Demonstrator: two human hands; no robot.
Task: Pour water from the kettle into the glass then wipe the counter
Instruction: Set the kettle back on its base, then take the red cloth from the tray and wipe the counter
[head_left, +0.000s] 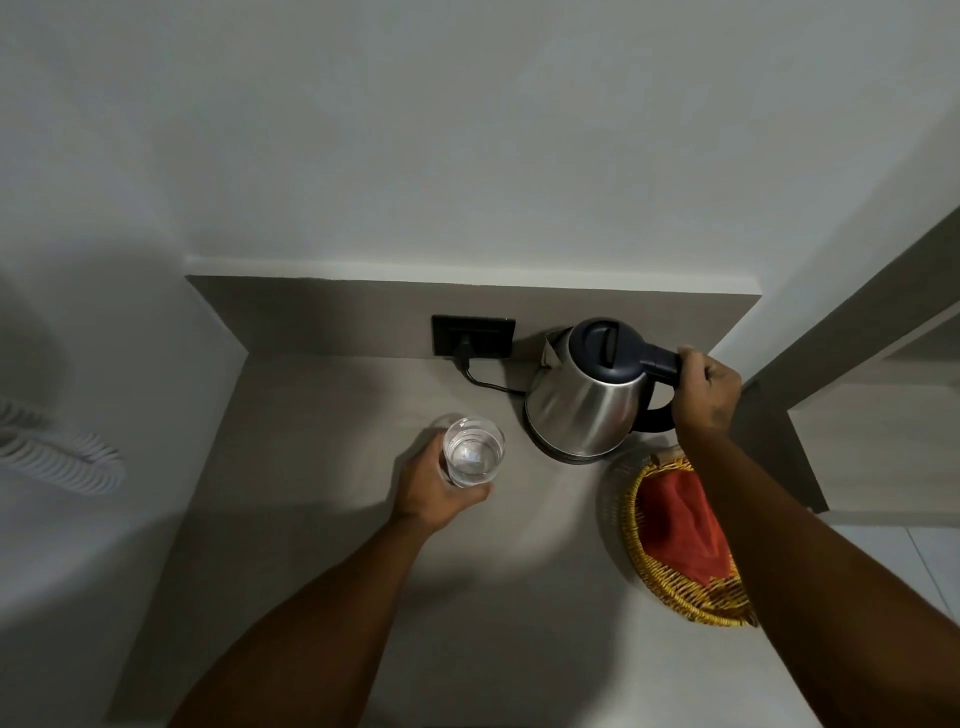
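Two bare forearms reach over the smooth grey counter (322, 519). The left hand (434, 493) wraps its grip around a clear, round glass (474, 451) that seems to hold water. Right of it, a woven yellow basket (670, 582) holds a red cloth (680, 519). Farther back, the right hand (706, 387) closes on the black handle of the steel kettle (587, 400), which sits on its base. Pouring looks done; next comes releasing the kettle and taking the cloth.

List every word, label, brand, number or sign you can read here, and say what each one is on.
None can be read.
Kettle: no brand or marking shows on its steel body or dark lid.
Glass: plain, no print.
Wall socket: dark plate, no legible marking.
Basket and red cloth: no label shows.
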